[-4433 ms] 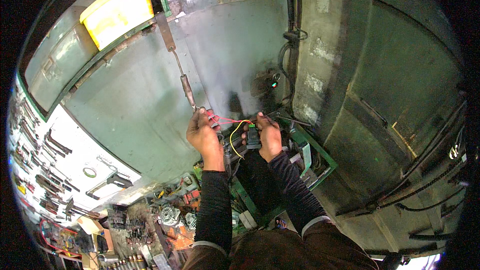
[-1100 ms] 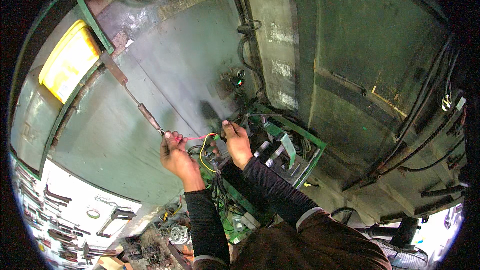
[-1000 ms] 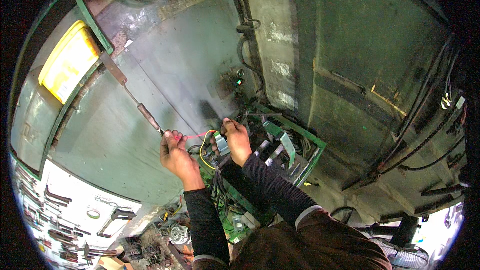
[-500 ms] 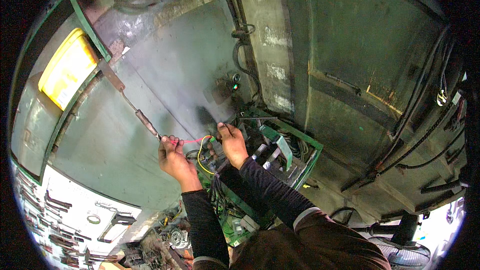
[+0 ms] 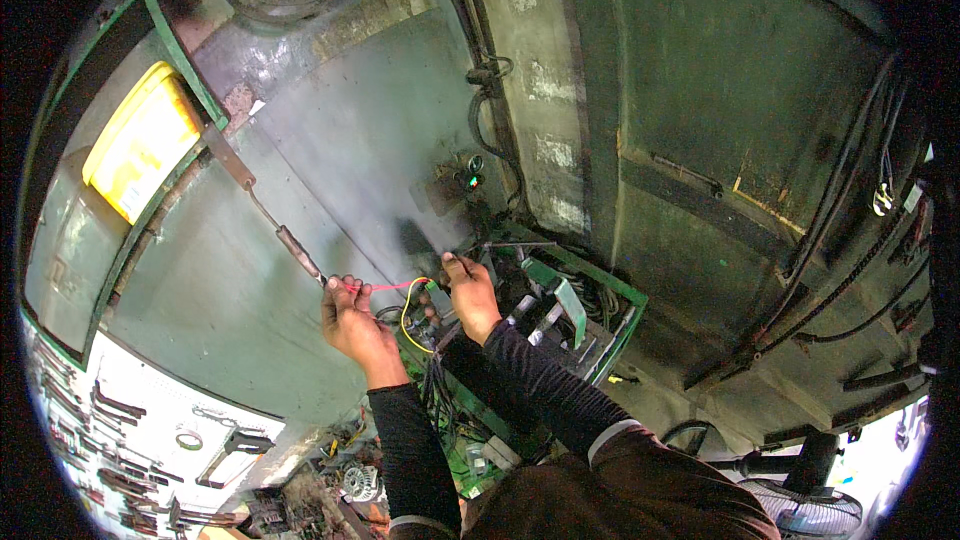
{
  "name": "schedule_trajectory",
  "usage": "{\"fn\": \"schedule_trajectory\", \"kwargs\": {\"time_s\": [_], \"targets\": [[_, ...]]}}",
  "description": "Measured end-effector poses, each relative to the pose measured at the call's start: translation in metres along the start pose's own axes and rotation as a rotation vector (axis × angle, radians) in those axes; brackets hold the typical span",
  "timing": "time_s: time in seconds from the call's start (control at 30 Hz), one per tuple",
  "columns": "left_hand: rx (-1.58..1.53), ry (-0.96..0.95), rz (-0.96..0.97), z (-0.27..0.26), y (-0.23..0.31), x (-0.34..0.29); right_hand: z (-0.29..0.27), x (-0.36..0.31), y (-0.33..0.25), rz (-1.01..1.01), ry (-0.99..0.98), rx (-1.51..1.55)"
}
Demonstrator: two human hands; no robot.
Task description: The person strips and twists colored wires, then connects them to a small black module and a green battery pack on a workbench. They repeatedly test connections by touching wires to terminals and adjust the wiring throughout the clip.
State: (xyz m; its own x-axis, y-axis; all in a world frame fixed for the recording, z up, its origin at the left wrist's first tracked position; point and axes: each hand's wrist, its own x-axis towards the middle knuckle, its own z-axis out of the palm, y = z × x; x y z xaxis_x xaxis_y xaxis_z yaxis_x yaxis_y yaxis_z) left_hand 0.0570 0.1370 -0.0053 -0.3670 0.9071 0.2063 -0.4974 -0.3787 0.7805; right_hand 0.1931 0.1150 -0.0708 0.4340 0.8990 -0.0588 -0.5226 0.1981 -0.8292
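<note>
My left hand (image 5: 360,332) is closed in a pinch on a thin red wire (image 5: 390,288), which runs right toward my other hand. A yellow wire (image 5: 404,318) curves down from near the red wire's right end, beside a small green piece (image 5: 430,284). My right hand (image 5: 473,298) is closed, thumb against fingers, just above the green-framed metal box (image 5: 628,315); what it grips, if anything, I cannot make out. Dark cables (image 5: 437,395) bunch below the hands. A metal rod with a thick sleeve (image 5: 298,250) slants down behind my left fingertips.
A large grey-green metal panel (image 5: 230,310) stands behind the hands. A small green light (image 5: 473,181) glows on it. At the left are a yellow container (image 5: 145,145) and a white board hung with tools (image 5: 215,450). A fan (image 5: 805,508) stands at the lower right.
The whole view has shifted slightly. Both hands keep nearly the same pose, and the red wire still stretches between them.
</note>
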Motion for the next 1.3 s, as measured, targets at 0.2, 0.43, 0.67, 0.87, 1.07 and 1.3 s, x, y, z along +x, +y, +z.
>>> {"fn": "schedule_trajectory", "kwargs": {"time_s": [0.2, 0.43, 0.67, 0.87, 1.07, 1.3], "targets": [[-0.075, 0.027, -0.006, 0.004, -0.001, -0.001, 0.000, -0.010, -0.015, 0.163, -0.039, 0.157], [-0.025, -0.019, 0.007, 0.002, 0.002, 0.001, 0.006, -0.012, -0.019, -0.061, -0.052, 0.077], [-0.084, 0.020, -0.031, 0.004, 0.001, 0.001, 0.003, -0.010, -0.020, 0.100, -0.041, 0.135], [-0.117, 0.007, -0.018, 0.002, -0.001, -0.001, 0.000, 0.001, -0.006, 0.012, -0.028, 0.140], [-0.195, 0.084, -0.096, -0.001, -0.008, 0.004, -0.001, 0.015, 0.011, -0.155, 0.033, -0.020], [-0.179, 0.049, -0.079, -0.004, -0.009, 0.006, 0.002, -0.001, -0.008, 0.052, 0.002, 0.159]]}}
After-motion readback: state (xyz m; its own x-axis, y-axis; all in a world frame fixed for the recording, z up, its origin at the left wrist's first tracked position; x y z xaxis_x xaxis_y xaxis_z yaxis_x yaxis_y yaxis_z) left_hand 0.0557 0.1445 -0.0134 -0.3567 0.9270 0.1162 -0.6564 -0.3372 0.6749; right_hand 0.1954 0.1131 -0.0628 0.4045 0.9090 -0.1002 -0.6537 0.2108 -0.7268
